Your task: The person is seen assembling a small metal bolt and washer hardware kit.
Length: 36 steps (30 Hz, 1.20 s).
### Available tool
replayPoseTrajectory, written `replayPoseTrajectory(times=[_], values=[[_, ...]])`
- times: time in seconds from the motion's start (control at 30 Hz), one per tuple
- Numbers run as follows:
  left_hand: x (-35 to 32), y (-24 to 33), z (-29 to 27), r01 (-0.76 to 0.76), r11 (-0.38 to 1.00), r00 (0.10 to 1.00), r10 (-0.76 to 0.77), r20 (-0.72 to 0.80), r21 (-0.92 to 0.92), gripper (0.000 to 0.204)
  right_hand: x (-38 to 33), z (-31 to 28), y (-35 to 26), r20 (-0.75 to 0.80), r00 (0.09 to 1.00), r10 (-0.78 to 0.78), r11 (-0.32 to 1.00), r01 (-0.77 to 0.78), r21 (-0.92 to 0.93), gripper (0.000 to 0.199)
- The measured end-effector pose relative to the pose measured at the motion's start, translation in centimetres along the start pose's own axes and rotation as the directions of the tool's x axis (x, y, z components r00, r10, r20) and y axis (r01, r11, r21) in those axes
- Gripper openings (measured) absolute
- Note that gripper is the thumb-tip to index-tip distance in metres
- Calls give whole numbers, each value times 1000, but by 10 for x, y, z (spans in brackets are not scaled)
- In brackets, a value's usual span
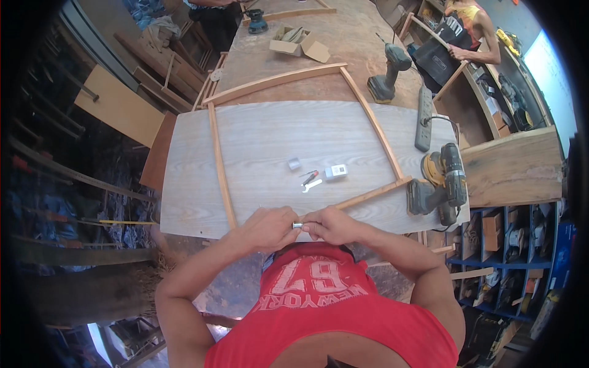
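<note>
Both hands meet at the near edge of the pale grey wood-grain panel (276, 147): the left hand (268, 228) and the right hand (331, 224) pinch a small shiny metal piece (297, 225) between their fingertips, mostly hidden. Just beyond them lie a thin wooden strip frame (221, 165) and small metal fittings (310, 179).

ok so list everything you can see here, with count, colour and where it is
wood frame: 1, tan, on the panel
panel: 1, pale grey, on the bench
cordless drills: 2, yellow-black, right of the panel
dark drill: 1, far bench
power strip: 1, grey, right edge
cardboard box: 1, far bench
small hardware: several, panel centre
small metal piece: 1, between both hands
left hand: on the piece
right hand: on the piece
</note>
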State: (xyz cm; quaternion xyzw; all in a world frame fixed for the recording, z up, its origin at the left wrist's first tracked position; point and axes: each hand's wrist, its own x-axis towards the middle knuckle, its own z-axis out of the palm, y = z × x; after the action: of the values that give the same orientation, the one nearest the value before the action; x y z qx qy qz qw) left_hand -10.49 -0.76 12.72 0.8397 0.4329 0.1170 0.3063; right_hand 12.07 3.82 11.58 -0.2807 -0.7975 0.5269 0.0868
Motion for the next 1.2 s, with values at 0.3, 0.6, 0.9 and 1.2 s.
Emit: replayPoseTrajectory(times=[0.3, 0.6, 0.9, 1.2], values=[[-29, -14, 33, 323, 768, 946, -279, 165, -552, 28, 14, 17, 12, -124, 937, -327, 944, 316, -101, 20], [-56, -6, 80, 169, 476, 621, -731, -282, -863, 17, 53, -5, 65, -185, 964, -193, 752, 25, -659, 21], [-67, -6, 59, -41, 624, 502, -662, -556, -780, 19, 72, -12, 97, -138, 990, 19, 534, -127, -836, 22], [-62, -13, 69, -186, 454, 484, -730, -483, -872, 25, 77, -10, 74, -48, 997, 62, 585, -75, -808, 21]])
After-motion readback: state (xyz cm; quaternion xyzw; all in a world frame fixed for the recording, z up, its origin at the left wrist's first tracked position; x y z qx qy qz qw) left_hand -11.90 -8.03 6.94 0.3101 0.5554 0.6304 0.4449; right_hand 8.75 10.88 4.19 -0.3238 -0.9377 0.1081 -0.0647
